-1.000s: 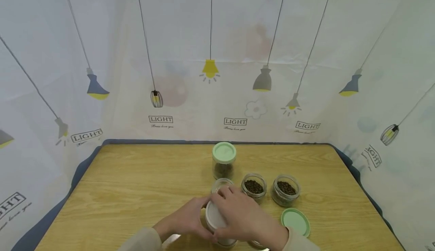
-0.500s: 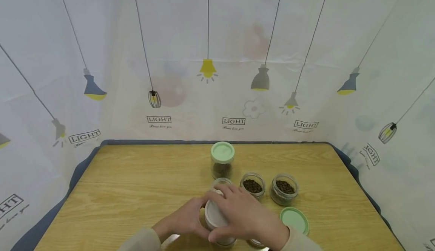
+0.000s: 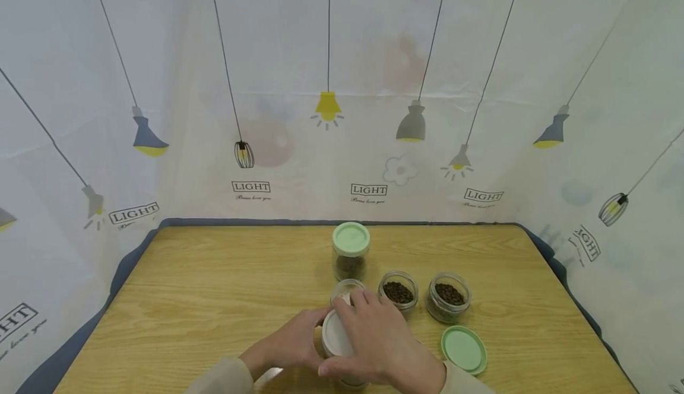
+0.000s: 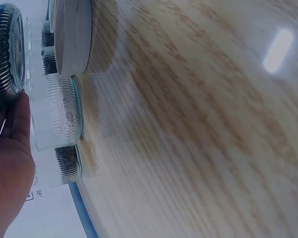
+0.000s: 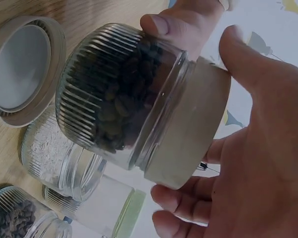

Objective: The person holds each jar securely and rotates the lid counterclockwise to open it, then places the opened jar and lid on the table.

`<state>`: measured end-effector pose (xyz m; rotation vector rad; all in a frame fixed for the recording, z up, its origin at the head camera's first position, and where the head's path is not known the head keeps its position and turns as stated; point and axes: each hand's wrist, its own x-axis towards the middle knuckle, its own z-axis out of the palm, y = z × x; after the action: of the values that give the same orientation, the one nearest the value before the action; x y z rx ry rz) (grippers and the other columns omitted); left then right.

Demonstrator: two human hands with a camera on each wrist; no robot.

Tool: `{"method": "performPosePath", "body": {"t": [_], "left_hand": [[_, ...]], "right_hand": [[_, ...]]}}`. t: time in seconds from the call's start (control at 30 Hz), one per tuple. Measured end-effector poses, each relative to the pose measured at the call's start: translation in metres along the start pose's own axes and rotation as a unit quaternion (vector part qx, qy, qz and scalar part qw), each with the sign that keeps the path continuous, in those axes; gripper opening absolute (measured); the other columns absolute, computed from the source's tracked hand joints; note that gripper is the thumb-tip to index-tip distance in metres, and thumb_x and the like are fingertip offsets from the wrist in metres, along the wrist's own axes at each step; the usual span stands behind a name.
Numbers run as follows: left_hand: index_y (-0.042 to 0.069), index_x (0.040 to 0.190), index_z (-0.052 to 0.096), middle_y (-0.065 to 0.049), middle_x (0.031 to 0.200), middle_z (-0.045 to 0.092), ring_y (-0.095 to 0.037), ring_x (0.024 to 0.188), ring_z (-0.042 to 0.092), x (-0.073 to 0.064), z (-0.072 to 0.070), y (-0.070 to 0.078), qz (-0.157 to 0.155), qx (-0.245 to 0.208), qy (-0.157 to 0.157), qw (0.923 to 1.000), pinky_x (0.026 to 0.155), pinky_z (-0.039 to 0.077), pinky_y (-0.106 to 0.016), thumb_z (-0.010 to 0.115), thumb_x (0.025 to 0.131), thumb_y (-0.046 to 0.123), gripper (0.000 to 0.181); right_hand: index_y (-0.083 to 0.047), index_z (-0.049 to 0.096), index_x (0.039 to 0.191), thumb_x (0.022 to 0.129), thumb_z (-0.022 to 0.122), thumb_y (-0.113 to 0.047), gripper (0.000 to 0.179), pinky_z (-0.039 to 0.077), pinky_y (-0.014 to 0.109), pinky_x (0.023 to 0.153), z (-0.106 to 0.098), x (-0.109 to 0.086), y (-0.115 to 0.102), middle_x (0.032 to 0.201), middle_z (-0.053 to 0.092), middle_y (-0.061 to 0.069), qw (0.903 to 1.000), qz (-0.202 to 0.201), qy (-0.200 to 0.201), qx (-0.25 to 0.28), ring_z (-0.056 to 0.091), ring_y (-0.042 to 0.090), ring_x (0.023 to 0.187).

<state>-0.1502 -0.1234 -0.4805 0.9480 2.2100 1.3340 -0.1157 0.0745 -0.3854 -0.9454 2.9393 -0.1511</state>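
Note:
Above the table, my left hand holds a ribbed glass jar of dark beans, tilted in the right wrist view. On its mouth sits a white lid. My right hand grips this lid from above, thumb on the near side and fingers on the far side. Just beyond the hands stands an uncapped glass jar with white flaky contents, partly hidden by my right fingers in the head view. A loose white lid appears beside it in the right wrist view.
Two uncapped jars of dark beans, one nearer the middle and another farther right, stand beyond my right hand. A jar with a green lid stands behind. A loose green lid lies at right on the wooden table.
My right hand has turned a little on the white lid, its thumb shifting left. The left hand and the jar stay in nearly the same place.

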Motion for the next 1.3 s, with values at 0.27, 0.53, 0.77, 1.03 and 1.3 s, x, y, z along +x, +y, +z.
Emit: {"method": "performPosePath", "body": {"t": [0.27, 0.53, 0.77, 1.03, 1.3], "left_hand": [[0.028, 0.134, 0.049, 0.011, 0.123, 0.063, -0.005, 0.111, 0.059, -0.002, 0.001, 0.001, -0.011, -0.007, 0.001, 0.9999, 0.100, 0.046, -0.028, 0.085, 0.073, 0.037, 0.071], [0.030, 0.131, 0.052, 0.010, 0.125, 0.063, -0.006, 0.110, 0.060, -0.002, 0.001, 0.003, -0.008, -0.030, -0.002, 0.9995, 0.098, 0.047, -0.029, 0.086, 0.072, 0.038, 0.069], [0.030, 0.133, 0.052, 0.011, 0.130, 0.061, -0.009, 0.116, 0.057, -0.003, 0.002, 0.004, -0.005, -0.033, -0.002, 0.9994, 0.105, 0.042, -0.034, 0.086, 0.072, 0.035, 0.070], [0.029, 0.134, 0.050, 0.012, 0.122, 0.065, -0.006, 0.111, 0.060, -0.003, 0.001, -0.001, -0.006, -0.010, 0.004, 0.9999, 0.103, 0.044, -0.031, 0.087, 0.071, 0.035, 0.073], [0.026, 0.136, 0.048, 0.010, 0.125, 0.064, -0.006, 0.110, 0.061, -0.003, 0.002, -0.003, 0.014, -0.003, 0.008, 0.9999, 0.101, 0.046, -0.030, 0.088, 0.070, 0.033, 0.077]], "right_hand": [[-0.023, 0.055, 0.127, 0.072, 0.073, -0.066, 0.072, 0.052, 0.034, 0.083, -0.002, 0.001, 0.005, 0.115, 0.054, 0.000, 0.9969, -0.074, 0.016, 0.018, 0.050, 0.017, 0.105], [-0.029, 0.047, 0.140, 0.072, 0.083, -0.045, 0.078, 0.051, 0.035, 0.091, -0.011, 0.001, 0.012, 0.127, 0.052, -0.002, 0.9891, -0.143, -0.018, 0.033, 0.046, 0.018, 0.120], [-0.035, 0.032, 0.149, 0.061, 0.089, -0.047, 0.105, 0.048, 0.053, 0.098, -0.020, -0.002, 0.013, 0.157, 0.031, 0.001, 0.9887, -0.127, -0.062, 0.051, 0.035, 0.026, 0.140], [-0.026, 0.041, 0.145, 0.075, 0.047, -0.085, 0.093, 0.050, 0.051, 0.088, -0.017, -0.005, 0.007, 0.141, 0.050, 0.005, 0.9988, -0.029, -0.020, 0.033, 0.053, 0.028, 0.122], [-0.022, 0.049, 0.136, 0.068, 0.043, -0.092, 0.097, 0.054, 0.046, 0.073, -0.010, -0.004, -0.003, 0.123, 0.057, 0.007, 0.9999, 0.012, -0.003, 0.008, 0.059, 0.027, 0.109]]}}
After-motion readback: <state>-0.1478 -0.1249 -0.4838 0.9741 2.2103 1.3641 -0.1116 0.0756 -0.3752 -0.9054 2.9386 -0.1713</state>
